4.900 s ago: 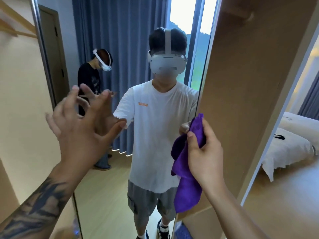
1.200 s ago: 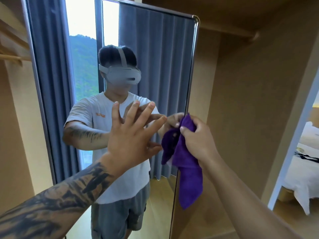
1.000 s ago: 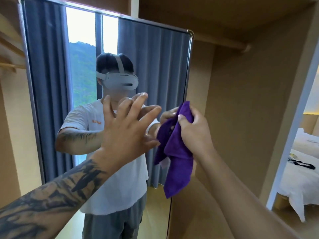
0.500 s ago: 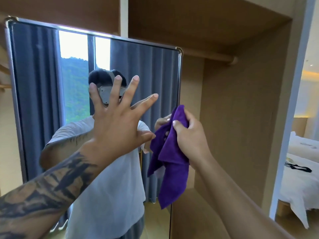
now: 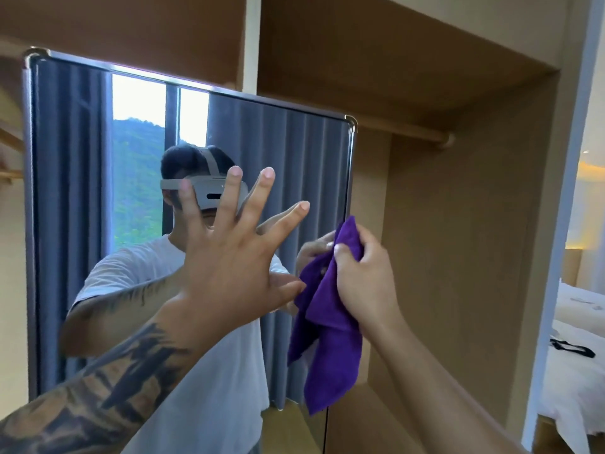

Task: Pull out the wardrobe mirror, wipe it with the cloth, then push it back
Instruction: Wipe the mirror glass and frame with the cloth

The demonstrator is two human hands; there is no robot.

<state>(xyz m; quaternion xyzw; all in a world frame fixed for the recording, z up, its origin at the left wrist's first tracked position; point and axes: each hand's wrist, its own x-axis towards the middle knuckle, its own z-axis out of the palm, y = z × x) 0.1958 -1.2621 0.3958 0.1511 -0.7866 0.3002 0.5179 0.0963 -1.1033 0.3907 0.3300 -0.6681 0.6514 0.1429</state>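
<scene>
L hand (image 5: 234,257): raised, back to cam, fingers straight + spread wide, tips at 12–1 o'clock, thumb out toward 3 o'clock; holds nothing.
L forearm: tattooed, enters from 7–8 o'clock, runs up to centre.
R hand (image 5: 363,276): at 3 o'clock of L hand, just beside its thumb; fingers curled, thumb pinched over top fold of purple cloth (image 5: 327,348), rest of cloth hangs below fist.
R forearm: bare, enters from 5 o'clock, angled up-left.
</scene>
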